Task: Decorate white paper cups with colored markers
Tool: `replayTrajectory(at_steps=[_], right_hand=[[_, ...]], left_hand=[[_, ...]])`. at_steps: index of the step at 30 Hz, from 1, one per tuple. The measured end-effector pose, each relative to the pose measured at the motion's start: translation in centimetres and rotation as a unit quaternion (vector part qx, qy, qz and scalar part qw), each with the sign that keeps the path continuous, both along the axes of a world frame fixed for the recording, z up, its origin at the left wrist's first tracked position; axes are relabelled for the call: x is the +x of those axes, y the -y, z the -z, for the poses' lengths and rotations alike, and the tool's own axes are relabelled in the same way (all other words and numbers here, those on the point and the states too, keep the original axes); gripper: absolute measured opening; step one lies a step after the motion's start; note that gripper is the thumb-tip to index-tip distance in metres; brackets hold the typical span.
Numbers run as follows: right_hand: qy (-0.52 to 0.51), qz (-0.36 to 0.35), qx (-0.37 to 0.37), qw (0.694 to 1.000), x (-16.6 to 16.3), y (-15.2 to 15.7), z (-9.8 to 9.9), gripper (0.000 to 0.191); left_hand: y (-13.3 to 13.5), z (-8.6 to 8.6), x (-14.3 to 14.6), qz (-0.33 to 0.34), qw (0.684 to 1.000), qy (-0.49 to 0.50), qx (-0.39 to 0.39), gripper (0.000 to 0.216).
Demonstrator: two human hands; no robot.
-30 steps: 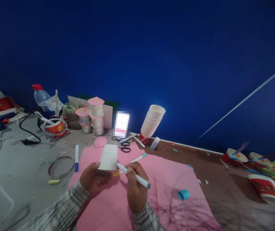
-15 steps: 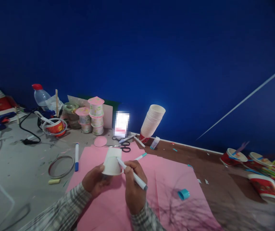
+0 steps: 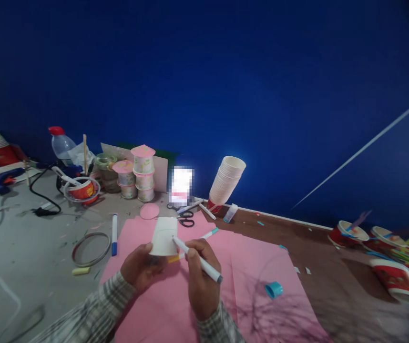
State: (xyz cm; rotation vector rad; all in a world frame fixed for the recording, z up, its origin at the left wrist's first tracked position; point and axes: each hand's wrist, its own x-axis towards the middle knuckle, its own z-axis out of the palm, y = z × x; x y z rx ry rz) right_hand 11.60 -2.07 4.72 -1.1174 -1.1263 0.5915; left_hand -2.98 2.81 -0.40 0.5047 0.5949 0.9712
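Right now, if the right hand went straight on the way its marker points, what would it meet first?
Probably the white paper cup that the left hand holds: the marker in the right hand points at its side. Whether marker and cup touch, this view cannot settle.

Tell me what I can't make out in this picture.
All in the head view:
White cup: its far side, hidden by the near wall.
Held marker: whether its tip touches the cup; too small.
Yellow end and teal end: whether they belong to one pen; the right hand and marker cover the middle.
Bright rectangle: its content, blurred by pixel blocks.
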Motion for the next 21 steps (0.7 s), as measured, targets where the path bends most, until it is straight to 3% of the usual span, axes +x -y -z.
replayTrajectory(at_steps=[8, 21], right_hand=[[0.024, -0.007, 0.012, 1.000, -0.2, -0.1, 0.1, 0.015], [0.028, 0.006, -0.013, 1.000, 0.2, -0.2, -0.1, 0.018]], left_hand=[[0.3, -0.4, 0.6, 0.012, 0.999, -0.022, 0.030, 0.029], [-0.3, 0.1, -0.4, -0.015, 1.000, 0.003, -0.025, 0.030]])
